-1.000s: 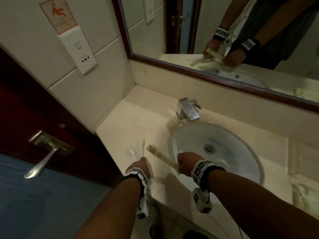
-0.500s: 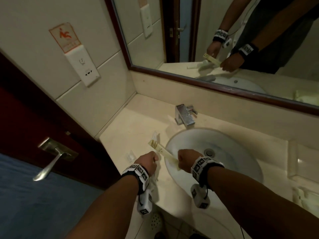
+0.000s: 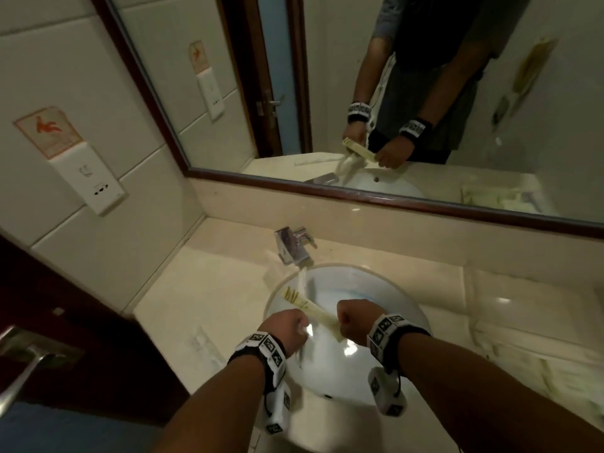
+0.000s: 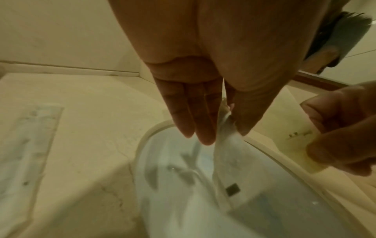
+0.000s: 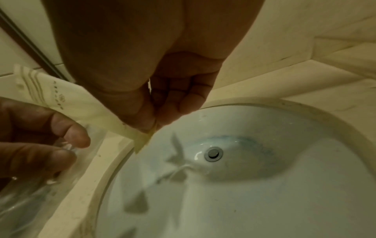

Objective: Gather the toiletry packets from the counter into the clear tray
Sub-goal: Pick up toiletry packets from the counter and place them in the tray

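In the head view both hands hover over the front left of the sink. My right hand (image 3: 354,317) grips one end of a long cream packet (image 3: 307,305), which points up and left. My left hand (image 3: 287,325) pinches a clear plastic packet (image 3: 302,282). The left wrist view shows that clear packet (image 4: 225,161) hanging from between the thumb and fingers of my left hand (image 4: 219,133). In the right wrist view my right hand (image 5: 154,127) pinches the cream packet (image 5: 71,99). Another clear packet (image 3: 204,341) lies on the counter to the left. The clear tray (image 3: 470,282) stands blurred at the right.
The white sink (image 3: 376,289) fills the middle of the cream counter, with a chrome faucet (image 3: 292,246) behind it. A mirror runs along the back wall. A dark door with a metal handle (image 3: 19,371) stands at the left.
My left hand has lifted a clear packet off the counter. Both hands have moved right, from the counter's left part to over the sink, with their packets.
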Demonstrator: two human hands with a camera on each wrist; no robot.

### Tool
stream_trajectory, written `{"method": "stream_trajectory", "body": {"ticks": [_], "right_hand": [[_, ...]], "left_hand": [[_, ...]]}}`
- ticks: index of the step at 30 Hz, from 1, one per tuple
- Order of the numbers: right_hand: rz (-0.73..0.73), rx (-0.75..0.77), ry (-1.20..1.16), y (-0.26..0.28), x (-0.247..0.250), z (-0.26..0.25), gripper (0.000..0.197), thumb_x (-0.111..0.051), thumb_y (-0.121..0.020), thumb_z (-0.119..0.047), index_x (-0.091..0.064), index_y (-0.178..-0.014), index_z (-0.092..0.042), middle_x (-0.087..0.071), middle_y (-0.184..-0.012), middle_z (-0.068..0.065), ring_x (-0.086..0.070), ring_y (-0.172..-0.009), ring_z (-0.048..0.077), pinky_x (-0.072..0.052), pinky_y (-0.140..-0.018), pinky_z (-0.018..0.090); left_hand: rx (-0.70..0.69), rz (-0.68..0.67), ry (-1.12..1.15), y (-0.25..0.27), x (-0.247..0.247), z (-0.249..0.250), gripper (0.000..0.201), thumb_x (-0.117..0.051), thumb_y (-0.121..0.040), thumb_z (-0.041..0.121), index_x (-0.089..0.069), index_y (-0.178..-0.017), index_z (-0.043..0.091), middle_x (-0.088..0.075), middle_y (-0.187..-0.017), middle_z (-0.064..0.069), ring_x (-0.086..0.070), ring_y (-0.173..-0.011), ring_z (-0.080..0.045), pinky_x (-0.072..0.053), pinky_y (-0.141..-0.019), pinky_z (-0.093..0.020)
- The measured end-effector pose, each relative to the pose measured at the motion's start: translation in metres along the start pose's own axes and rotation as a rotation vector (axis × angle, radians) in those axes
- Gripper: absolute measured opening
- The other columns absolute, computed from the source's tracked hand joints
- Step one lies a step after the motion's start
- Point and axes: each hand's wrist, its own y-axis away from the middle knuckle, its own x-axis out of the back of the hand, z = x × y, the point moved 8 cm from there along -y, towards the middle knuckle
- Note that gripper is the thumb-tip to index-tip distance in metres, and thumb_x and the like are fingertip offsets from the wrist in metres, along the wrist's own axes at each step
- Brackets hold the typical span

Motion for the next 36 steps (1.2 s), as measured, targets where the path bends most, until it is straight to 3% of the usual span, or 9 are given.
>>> {"method": "stream_trajectory", "body": {"ticks": [6, 10, 13, 17, 21, 24, 28, 33, 36], "right_hand": [[0.017, -0.108, -0.083, 0.024, 0.005, 0.037, 0.013, -0.061, -0.085, -0.023, -0.051, -0.076, -0.025, -0.051, -0.074, -0.008, -0.058, -0.079, 0.02, -0.048, -0.071, 0.03], [0.032, -0.188, -0.165, 0.048, 0.002, 0.052, 0.013, -0.066, -0.086, -0.025, -0.053, -0.084, -0.028, -0.057, -0.086, -0.006, -0.058, -0.085, 0.019, -0.05, -0.076, 0.031], [0.033, -0.23, -0.185, 0.065, -0.001, 0.061, 0.014, -0.067, -0.085, -0.025, -0.053, -0.083, -0.027, -0.058, -0.088, -0.005, -0.057, -0.085, 0.018, -0.048, -0.073, 0.029], [0.016, -0.281, -0.163, 0.086, -0.009, 0.07, 0.014, -0.067, -0.085, -0.026, -0.052, -0.084, -0.027, -0.059, -0.092, -0.003, -0.058, -0.087, 0.02, -0.052, -0.079, 0.034], [-0.002, -0.328, -0.125, 0.102, -0.009, 0.082, 0.015, -0.067, -0.087, -0.026, -0.052, -0.088, -0.024, -0.056, -0.095, -0.001, -0.057, -0.089, 0.022, -0.052, -0.085, 0.037], [0.004, -0.34, -0.096, 0.115, -0.005, 0.091, 0.016, -0.065, -0.09, -0.025, -0.05, -0.092, -0.022, -0.052, -0.096, 0.001, -0.05, -0.088, 0.02, -0.049, -0.086, 0.034], [-0.004, -0.374, -0.087, 0.131, -0.004, 0.111, 0.026, -0.065, -0.088, -0.023, -0.042, -0.077, -0.025, -0.051, -0.095, 0.003, -0.049, -0.087, 0.02, -0.046, -0.08, 0.031], [-0.004, -0.409, -0.104, 0.15, -0.001, 0.141, 0.03, -0.066, -0.084, -0.02, -0.04, -0.069, -0.025, -0.047, -0.078, -0.005, -0.051, -0.084, 0.021, -0.042, -0.072, 0.027], [-0.021, -0.413, -0.08, 0.166, 0.004, 0.162, 0.016, -0.067, -0.084, -0.022, -0.051, -0.08, -0.024, -0.057, -0.092, 0.001, -0.055, -0.088, 0.023, -0.048, -0.079, 0.033]], "left_hand": [[-0.106, -0.007, -0.009, -0.014, 0.0, 0.038, 0.024, -0.068, -0.083, 0.041, -0.069, -0.105, 0.033, -0.067, -0.115, 0.008, -0.062, -0.105, -0.015, -0.044, -0.084, -0.022], [-0.14, -0.016, -0.006, -0.022, -0.003, 0.053, 0.029, -0.07, -0.083, 0.04, -0.073, -0.111, 0.03, -0.069, -0.114, 0.008, -0.063, -0.106, -0.014, -0.045, -0.086, -0.022], [-0.191, -0.03, -0.009, -0.022, -0.009, 0.068, 0.021, -0.069, -0.083, 0.034, -0.074, -0.102, 0.026, -0.072, -0.103, 0.004, -0.066, -0.097, -0.016, -0.049, -0.081, -0.025], [-0.251, -0.053, -0.002, -0.015, -0.016, 0.087, 0.013, -0.067, -0.082, 0.028, -0.072, -0.092, 0.023, -0.071, -0.093, 0.001, -0.066, -0.09, -0.02, -0.051, -0.077, -0.027], [-0.322, -0.068, 0.007, -0.007, -0.023, 0.107, 0.004, -0.063, -0.081, 0.028, -0.062, -0.077, 0.027, -0.063, -0.077, 0.006, -0.062, -0.077, -0.016, -0.045, -0.066, -0.024], [-0.346, -0.062, 0.014, -0.006, -0.023, 0.12, 0.004, -0.067, -0.08, 0.031, -0.065, -0.084, 0.029, -0.066, -0.086, 0.009, -0.058, -0.077, -0.011, -0.044, -0.068, -0.023], [-0.388, -0.056, 0.024, -0.007, -0.028, 0.144, 0.02, -0.074, -0.079, 0.035, -0.069, -0.096, 0.027, -0.067, -0.097, 0.006, -0.059, -0.084, -0.011, -0.046, -0.073, -0.022], [-0.404, -0.061, 0.01, -0.004, -0.039, 0.175, 0.023, -0.072, -0.081, 0.038, -0.068, -0.098, 0.024, -0.069, -0.1, 0.003, -0.064, -0.091, -0.017, -0.051, -0.076, -0.025], [-0.408, -0.047, 0.012, -0.005, -0.045, 0.198, 0.018, -0.069, -0.08, 0.039, -0.067, -0.093, 0.026, -0.069, -0.097, 0.003, -0.065, -0.093, -0.019, -0.05, -0.075, -0.025]]}}
